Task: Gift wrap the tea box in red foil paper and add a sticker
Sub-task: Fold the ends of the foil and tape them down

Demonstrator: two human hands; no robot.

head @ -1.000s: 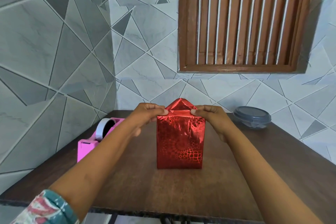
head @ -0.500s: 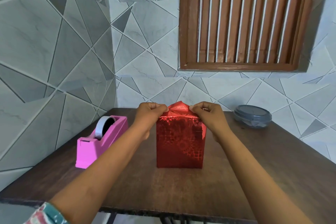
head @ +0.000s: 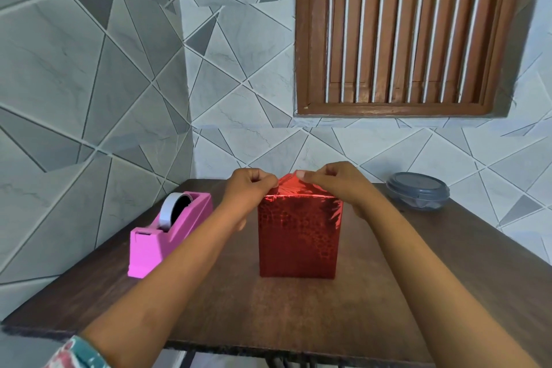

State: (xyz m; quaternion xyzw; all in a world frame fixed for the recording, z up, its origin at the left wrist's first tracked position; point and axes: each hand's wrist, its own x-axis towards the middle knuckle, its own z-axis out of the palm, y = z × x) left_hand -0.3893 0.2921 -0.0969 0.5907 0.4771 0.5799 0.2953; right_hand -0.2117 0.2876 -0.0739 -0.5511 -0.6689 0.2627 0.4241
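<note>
Tea box (head: 298,236) stands mid-frame; my left hand (head: 249,191) and right hand (head: 337,185) pinch its top foil flap (head: 291,185); next, I judge, fold and tape.

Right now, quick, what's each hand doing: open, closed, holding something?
Left hand: closed, pinching the red foil flap on top of the wrapped box.
Right hand: closed, pinching the same flap from the other side.

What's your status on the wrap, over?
Left grip and right grip both pinch the top foil flap. Tea box upright, sides wrapped, top not yet folded down. Tape dispenser left, lidded container right, both apart from it.
</note>
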